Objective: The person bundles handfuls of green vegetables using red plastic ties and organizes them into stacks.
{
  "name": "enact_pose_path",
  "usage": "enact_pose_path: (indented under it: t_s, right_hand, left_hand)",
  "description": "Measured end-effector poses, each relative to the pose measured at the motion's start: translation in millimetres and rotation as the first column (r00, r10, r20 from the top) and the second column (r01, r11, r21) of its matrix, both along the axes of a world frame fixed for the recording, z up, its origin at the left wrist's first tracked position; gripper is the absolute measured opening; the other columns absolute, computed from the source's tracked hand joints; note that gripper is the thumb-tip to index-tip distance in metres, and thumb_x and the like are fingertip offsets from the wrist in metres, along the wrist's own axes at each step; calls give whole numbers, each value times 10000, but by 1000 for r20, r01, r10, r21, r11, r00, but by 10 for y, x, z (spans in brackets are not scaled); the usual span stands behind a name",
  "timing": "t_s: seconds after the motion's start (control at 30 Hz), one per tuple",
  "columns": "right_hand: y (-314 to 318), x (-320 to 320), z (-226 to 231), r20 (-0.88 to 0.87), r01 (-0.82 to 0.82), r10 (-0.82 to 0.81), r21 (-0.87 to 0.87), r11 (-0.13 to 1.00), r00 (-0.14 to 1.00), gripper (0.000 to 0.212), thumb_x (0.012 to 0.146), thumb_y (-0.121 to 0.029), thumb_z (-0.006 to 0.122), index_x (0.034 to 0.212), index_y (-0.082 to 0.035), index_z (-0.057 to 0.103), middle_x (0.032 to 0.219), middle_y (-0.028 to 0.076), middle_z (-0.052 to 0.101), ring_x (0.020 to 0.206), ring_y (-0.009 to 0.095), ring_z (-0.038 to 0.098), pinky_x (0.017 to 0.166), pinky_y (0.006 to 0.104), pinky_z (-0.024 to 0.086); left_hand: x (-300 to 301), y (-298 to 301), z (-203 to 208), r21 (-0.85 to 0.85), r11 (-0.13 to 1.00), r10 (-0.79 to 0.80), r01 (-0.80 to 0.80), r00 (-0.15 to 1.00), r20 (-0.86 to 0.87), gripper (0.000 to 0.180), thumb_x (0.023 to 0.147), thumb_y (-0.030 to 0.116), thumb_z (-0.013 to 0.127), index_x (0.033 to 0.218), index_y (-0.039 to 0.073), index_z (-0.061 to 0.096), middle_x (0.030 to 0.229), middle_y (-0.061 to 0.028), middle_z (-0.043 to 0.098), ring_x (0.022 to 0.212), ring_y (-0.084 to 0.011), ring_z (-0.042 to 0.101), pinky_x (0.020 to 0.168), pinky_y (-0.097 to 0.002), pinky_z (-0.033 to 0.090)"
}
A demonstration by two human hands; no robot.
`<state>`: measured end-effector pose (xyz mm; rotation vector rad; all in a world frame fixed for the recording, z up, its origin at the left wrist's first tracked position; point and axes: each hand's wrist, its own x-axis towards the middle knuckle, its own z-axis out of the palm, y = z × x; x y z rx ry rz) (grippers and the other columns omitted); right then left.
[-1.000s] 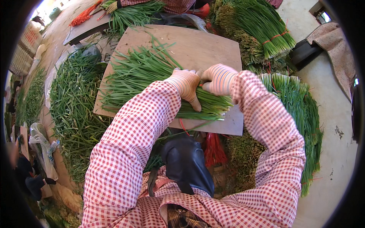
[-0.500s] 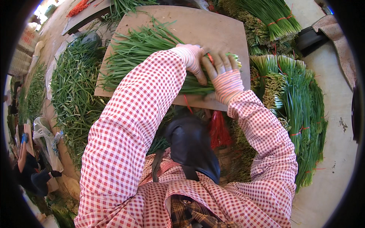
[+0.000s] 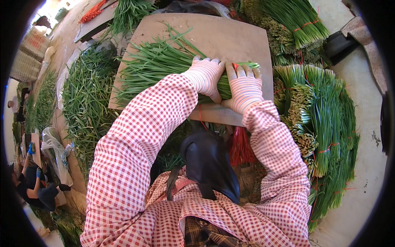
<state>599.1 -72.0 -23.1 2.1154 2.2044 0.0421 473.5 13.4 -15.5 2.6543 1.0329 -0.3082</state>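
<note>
A bundle of green chives [image 3: 158,61] lies across a board [image 3: 193,29], leaf tips to the left and pale cut ends to the right. My left hand [image 3: 205,77], in a striped glove, is wrapped over the bundle, its thumb at the near side. Close beside it, my right hand [image 3: 245,85], gloved alike, curls its fingers over the bundle near the cut ends. A red tie [image 3: 235,66] shows by the right fingertips; how far it goes round the stalks is hidden.
Tied chive bundles [image 3: 329,123] are stacked on the right, with more bundles [image 3: 288,20] at the far right. Loose greens [image 3: 88,94] are heaped left of the board. Red ties [image 3: 240,146] hang below its near edge. Another person [image 3: 37,181] works at the far left.
My right hand, blurred before, now rests steady on the bundle. My left fingers have straightened somewhat over the stalks. The whole view has shifted slightly.
</note>
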Motion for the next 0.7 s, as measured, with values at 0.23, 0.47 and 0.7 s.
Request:
enact_pose_path:
  t_s: [0.23,0.47,0.7]
  right_hand:
    - [-352,-98,173,-245,-352,437,323,879,865,602,728,-263,748,1274,-113,544,1317,182,499,1278,386,424,1047,518,357]
    - [-900,283,-612,-579,-365,354,104,925,735,394,791,-140,655,1182,-147,604,999,133,648,896,357,627,789,463,501]
    - [-579,-321,-810,-447,-500,502,133,856,741,280,856,-219,611,1135,-213,629,986,112,648,908,330,628,750,446,507]
  left_hand:
    - [-149,141,-390,5,998,-59,60,967,248,1084,480,466,881,1401,154,400,1351,-160,512,1280,-346,469,1074,-503,330]
    - [-41,9,-120,31,1000,0,-5,989,146,1110,471,422,881,1416,125,380,1235,-182,593,1174,-341,562,1028,-476,390]
    - [-61,-22,-83,41,999,15,-21,992,126,1124,465,426,898,1412,109,382,1216,-172,600,1163,-342,568,1018,-464,390]
